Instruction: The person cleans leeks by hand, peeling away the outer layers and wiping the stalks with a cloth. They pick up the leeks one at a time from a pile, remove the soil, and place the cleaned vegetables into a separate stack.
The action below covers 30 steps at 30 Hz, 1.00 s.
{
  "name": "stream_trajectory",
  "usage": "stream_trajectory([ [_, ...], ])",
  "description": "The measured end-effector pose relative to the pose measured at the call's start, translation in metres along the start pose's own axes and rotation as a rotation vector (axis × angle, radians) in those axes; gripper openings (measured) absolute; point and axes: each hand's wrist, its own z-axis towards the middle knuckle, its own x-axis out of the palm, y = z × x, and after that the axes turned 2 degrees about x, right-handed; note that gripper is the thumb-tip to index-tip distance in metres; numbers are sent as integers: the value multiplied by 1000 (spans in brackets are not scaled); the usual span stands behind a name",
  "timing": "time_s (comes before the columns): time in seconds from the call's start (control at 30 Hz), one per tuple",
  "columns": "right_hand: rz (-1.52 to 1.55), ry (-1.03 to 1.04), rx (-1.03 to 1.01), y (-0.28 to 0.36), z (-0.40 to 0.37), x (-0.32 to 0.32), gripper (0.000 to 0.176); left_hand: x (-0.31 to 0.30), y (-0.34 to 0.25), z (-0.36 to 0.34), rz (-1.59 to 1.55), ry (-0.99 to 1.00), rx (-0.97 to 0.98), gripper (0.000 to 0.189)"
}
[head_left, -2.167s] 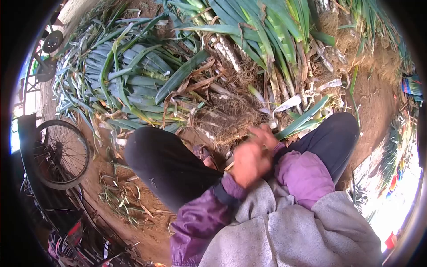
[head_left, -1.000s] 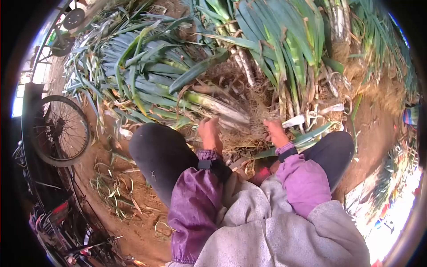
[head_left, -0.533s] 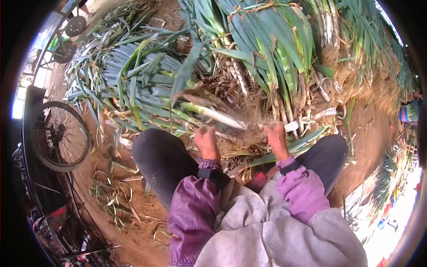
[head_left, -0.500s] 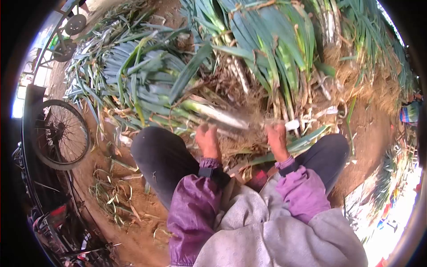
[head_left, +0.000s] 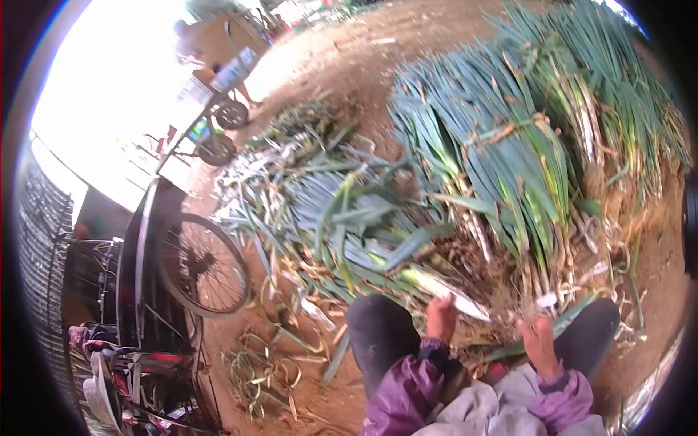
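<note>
Long green leek with white stem (head_left: 469, 304), lower right of the frame.
Left hand (head_left: 440, 317) and right hand (head_left: 539, 343) are near it, fingers curled; if they hold something, I cannot tell.

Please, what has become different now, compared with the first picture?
The left hand has moved forward and leftward, apart from the right hand. A white-stemmed leek now lies just beyond the left hand. The camera has turned left. Whether either hand grips anything is unclear. The large leek bundle and spoked wheel stayed in place.
</note>
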Motion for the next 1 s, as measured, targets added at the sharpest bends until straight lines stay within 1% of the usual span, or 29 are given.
stream_trajectory([
  [0.03,21,81,42,6,0,-9,25,3,-3,1,-543,35,-141,12],
  [0.07,40,109,72,11,0,-18,23,2,-6,-1,-791,80,-205,15],
  [0.1,54,140,105,15,0,-26,21,6,-21,-7,-1070,98,-349,16],
  [0.13,63,175,142,16,-2,-30,20,9,-31,-12,-1057,115,-377,16],
  [0.23,66,-328,108,7,-24,-19,17,18,-62,-25,-1014,164,-469,18],
  [0.27,297,-276,158,0,-27,-17,15,25,-58,-27,-1034,144,-499,20],
  [0.3,524,-219,210,-11,-31,-18,17,32,-62,-30,-1056,126,-534,21],
  [0.37,967,-84,311,-28,-37,-17,27,45,-73,-36,-1112,139,-511,27],
  [0.4,901,-162,332,-28,-41,-3,41,52,-80,-40,-1122,150,-503,28],
  [0.43,559,-98,221,-31,-40,-5,44,59,-88,-44,-1129,158,-492,29],
  [0.47,219,-35,108,-31,-36,-10,46,66,-97,-53,-1056,140,-530,32],
  [0.5,-120,26,-8,-9,-26,-21,49,73,-107,-63,-983,124,-570,34],
  [0.53,648,-48,142,21,-19,-23,40,75,-116,-68,-1009,212,-621,33],
  [0.57,1423,-235,208,68,-8,-29,37,81,-131,-80,-1035,300,-673,32],
  [0.6,1493,-190,152,51,-3,-44,34,86,-158,-92,-965,335,-715,31],
  [0.63,1561,-146,97,33,1,-61,32,100,-136,-95,-847,427,-630,30],
  [0.67,1587,-338,124,21,5,-81,31,112,-113,-99,-728,508,-538,30],
  [0.7,1605,-534,148,11,9,-105,30,115,-144,-118,-671,581,-477,27],
  [0.73,1505,-585,104,3,10,-137,30,116,-133,-119,-546,747,-369,26],
  [0.77,1511,-578,17,-14,9,-170,30,118,-113,-119,-414,908,-258,25],
  [0.8,1518,-568,-70,-30,7,-203,30,118,-99,-117,-439,897,-183,28],
  [0.83,1557,-525,-129,-37,5,-219,30,111,-103,-113,-113,727,-135,34],
  [0.87,1595,-479,-187,-38,4,-234,29,112,-92,-109,-182,611,-264,36],
  [0.9,1568,-468,-174,-41,4,-243,28,115,-80,-107,-247,492,-393,38],
  [0.93,1540,-457,-177,-36,3,-253,29,102,-106,-102,-204,528,-382,40],
  [1.0,1474,-447,-190,-25,-1,-273,29,98,-99,-96,59,399,-56,28],
])
